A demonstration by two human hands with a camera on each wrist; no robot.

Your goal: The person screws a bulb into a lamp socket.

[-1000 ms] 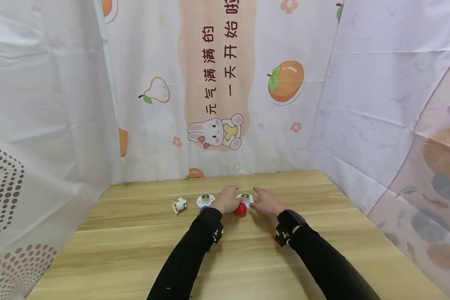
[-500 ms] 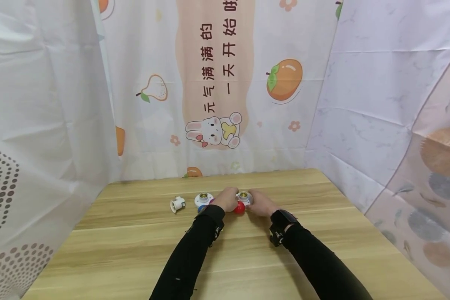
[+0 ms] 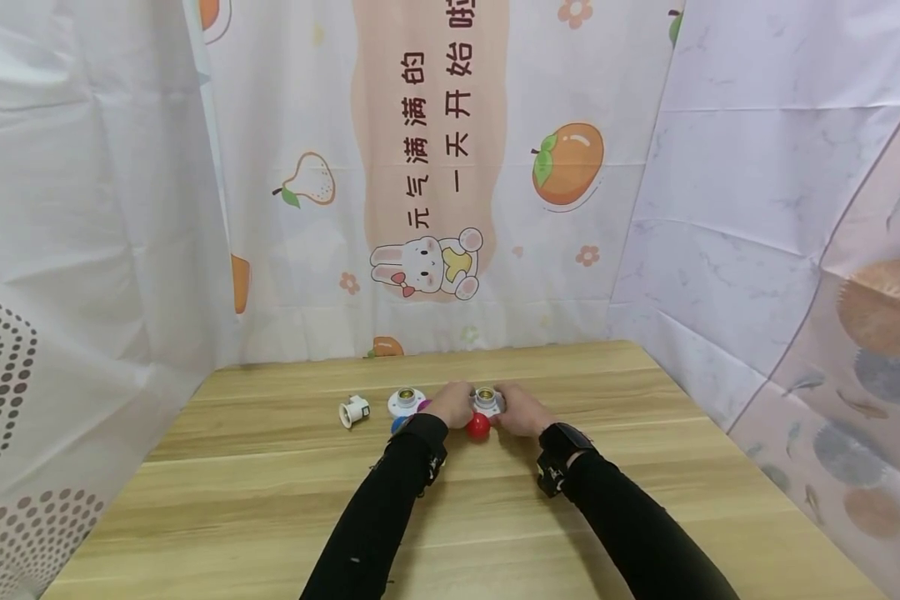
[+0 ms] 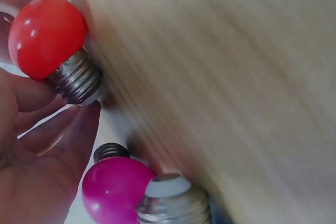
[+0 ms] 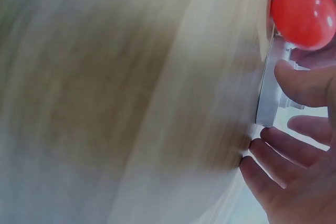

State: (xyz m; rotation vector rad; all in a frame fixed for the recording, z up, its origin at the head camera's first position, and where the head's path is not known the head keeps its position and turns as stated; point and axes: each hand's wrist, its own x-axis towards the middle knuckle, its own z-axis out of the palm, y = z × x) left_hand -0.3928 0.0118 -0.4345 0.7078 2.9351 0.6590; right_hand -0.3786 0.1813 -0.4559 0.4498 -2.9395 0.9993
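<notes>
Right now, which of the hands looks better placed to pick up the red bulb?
Probably the left hand: in the left wrist view, its fingers lie beside the metal screw base of the red bulb. The right hand is close, but curls around the white lamp holder's right side.

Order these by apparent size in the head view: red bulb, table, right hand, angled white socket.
1. Table
2. Right hand
3. Angled white socket and red bulb, too close to rank

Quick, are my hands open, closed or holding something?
Left hand: beside the red bulb; can't tell whether it's gripping anything.
Right hand: holding the white socket by its edge.
</notes>
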